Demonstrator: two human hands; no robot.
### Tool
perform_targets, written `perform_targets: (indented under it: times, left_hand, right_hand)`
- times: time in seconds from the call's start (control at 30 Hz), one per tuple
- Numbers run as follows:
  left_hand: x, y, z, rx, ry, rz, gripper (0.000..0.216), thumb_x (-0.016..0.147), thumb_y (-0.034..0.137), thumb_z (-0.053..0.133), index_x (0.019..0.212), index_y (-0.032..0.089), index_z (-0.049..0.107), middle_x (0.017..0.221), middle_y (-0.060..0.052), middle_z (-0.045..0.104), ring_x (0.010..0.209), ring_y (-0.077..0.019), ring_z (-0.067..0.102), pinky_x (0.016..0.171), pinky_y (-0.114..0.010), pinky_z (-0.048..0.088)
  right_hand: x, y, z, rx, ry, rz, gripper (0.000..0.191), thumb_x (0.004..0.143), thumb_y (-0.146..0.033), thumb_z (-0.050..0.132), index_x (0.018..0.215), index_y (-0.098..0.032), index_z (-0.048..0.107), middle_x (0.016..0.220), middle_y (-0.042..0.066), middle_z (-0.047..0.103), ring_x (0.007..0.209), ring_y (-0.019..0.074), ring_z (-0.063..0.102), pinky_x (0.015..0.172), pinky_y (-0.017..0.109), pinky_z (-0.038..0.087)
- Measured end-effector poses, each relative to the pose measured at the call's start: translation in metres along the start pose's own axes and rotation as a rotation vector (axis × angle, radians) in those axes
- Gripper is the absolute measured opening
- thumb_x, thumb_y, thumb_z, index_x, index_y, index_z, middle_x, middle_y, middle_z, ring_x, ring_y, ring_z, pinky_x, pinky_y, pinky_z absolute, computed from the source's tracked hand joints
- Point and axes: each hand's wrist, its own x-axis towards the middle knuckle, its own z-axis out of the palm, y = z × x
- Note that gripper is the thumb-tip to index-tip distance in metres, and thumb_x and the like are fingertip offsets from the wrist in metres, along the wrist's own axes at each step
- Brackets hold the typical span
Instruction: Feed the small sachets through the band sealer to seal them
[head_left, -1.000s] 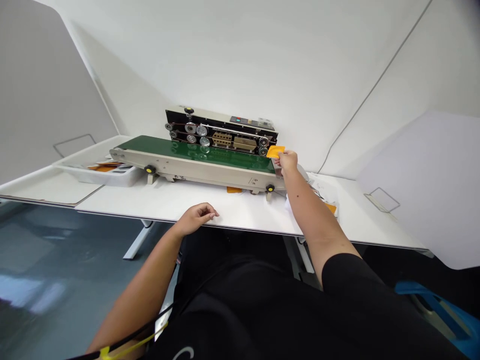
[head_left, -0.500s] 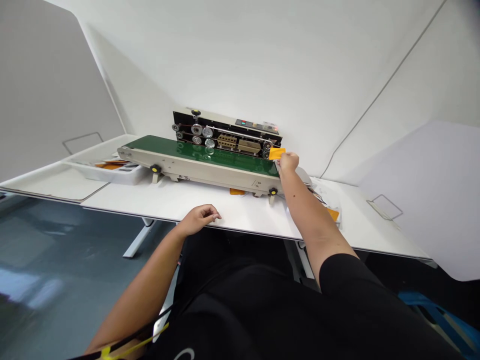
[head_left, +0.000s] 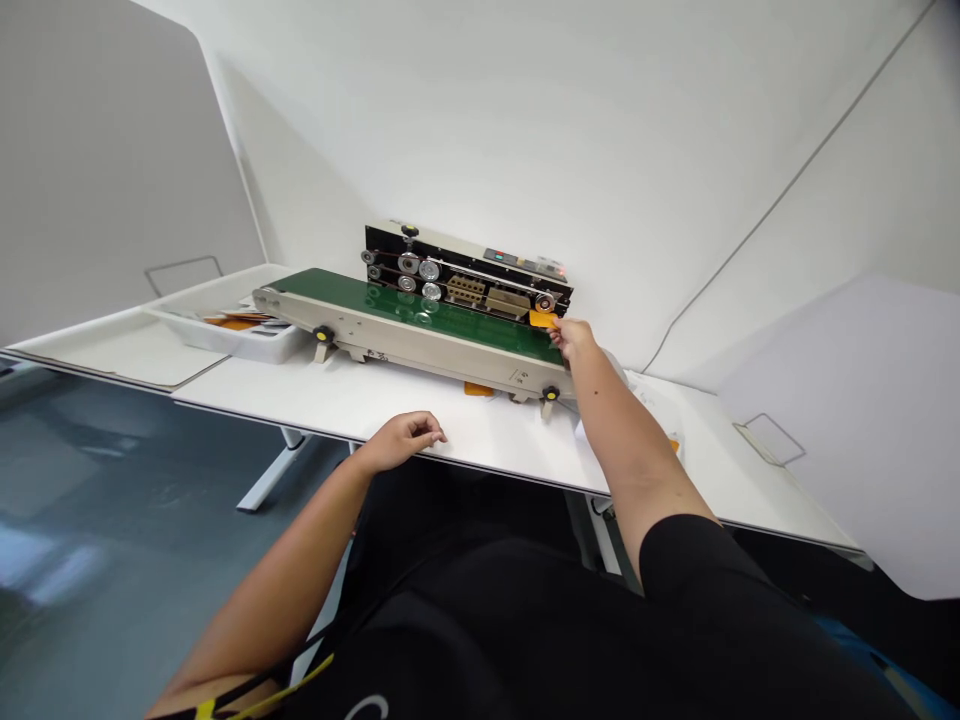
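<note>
My right hand pinches a small flat orange pouch by its right end. The pouch is at the right, infeed end of a band sealing machine, just under its rollers. Below the pouch lies the green conveyor belt. Whether the pouch's upper edge has entered the rollers I cannot tell. My left hand rests on the front edge of the white table, fingers loosely curled in with nothing seen in them.
At the left, a white bin holds several orange, white and dark pouches. One orange pouch lies beneath the conveyor. Behind my right forearm another container with papers and pouches is partly hidden. White panels flank the table.
My right hand has lowered the orange pouch slightly, and it now looks flatter and nearer the belt. The view has shifted a little. My left hand stays at the table edge.
</note>
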Motion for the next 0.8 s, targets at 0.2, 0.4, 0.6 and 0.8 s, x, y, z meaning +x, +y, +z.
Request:
perform_targets:
  times: [0.2,0.4,0.6,0.8]
  left_hand:
    - [0.000,0.003,0.000,0.009,-0.003,-0.008,0.030,0.087,0.049,0.069,0.089,0.019,0.072,0.081,-0.005,0.074,0.076,-0.0203,0.067,0.067,-0.029,0.052]
    - [-0.001,0.005,0.000,-0.005,-0.004,0.003,0.029,0.088,0.048,0.069,0.088,0.019,0.072,0.083,-0.006,0.074,0.078,-0.0207,0.067,0.069,-0.030,0.052]
    - [-0.001,0.001,0.000,-0.016,-0.028,0.006,0.026,0.090,0.045,0.068,0.090,0.019,0.071,0.089,-0.006,0.075,0.080,-0.0198,0.066,0.073,-0.030,0.050]
    - [-0.001,0.002,-0.001,0.036,-0.024,0.004,0.028,0.091,0.047,0.067,0.090,0.019,0.072,0.088,-0.006,0.074,0.080,-0.0202,0.066,0.073,-0.030,0.050]
  right_hand:
    - [-0.008,-0.004,0.017,-0.056,-0.112,-0.024,0.016,0.097,-0.026,0.068,0.090,-0.013,0.062,0.063,0.004,0.068,0.046,0.0094,0.059,0.046,0.017,0.048]
    - [-0.065,0.016,0.013,-0.325,0.119,-0.704,0.025,0.096,-0.036,0.060,0.111,-0.019,0.070,0.107,0.009,0.071,0.097,0.0187,0.068,0.084,0.028,0.057]
    - [-0.135,0.111,0.019,-0.551,-0.547,-1.003,0.027,0.095,-0.030,0.058,0.115,-0.023,0.074,0.121,0.011,0.072,0.119,0.0281,0.061,0.114,0.046,0.043]
    - [-0.146,0.171,0.026,-0.928,-0.523,-0.835,0.045,0.098,-0.036,0.055,0.139,-0.019,0.065,0.153,0.013,0.054,0.144,0.0307,0.043,0.121,0.048,0.035]
